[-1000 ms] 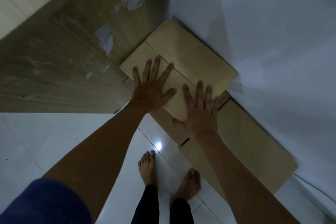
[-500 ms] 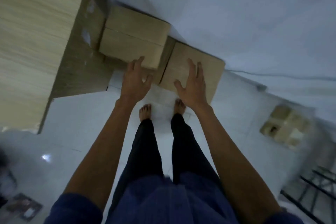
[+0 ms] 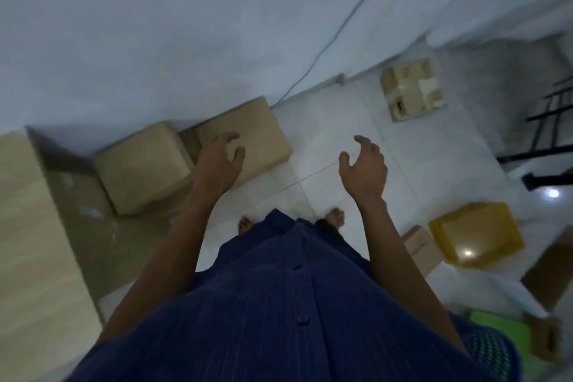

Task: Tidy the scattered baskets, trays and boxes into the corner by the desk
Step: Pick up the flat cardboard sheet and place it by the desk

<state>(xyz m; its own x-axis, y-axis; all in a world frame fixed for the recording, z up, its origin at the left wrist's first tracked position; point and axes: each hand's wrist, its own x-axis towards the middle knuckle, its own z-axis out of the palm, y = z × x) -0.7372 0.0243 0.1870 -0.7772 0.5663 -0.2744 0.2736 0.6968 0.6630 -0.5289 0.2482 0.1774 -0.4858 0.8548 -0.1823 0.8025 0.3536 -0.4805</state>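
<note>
A pale tiled floor (image 3: 325,121) is running along a white wall (image 3: 186,25), with the wooden counter (image 3: 34,242) standing at the left. Two plain cardboard boxes (image 3: 142,167) are sitting in the corner beside it, touching the wall. The left hand (image 3: 221,161) and right hand (image 3: 366,167) are hovering empty, fingers (image 3: 361,141) loosely spread and curled. Still scattered are a taped box (image 3: 412,88) near the wall, a yellow tray (image 3: 477,234), a small box (image 3: 421,248) just beside it and a green basket (image 3: 499,329). These look light and stiff; gripping opposite edges should be working. Open floor is lying between them and the corner.
</note>
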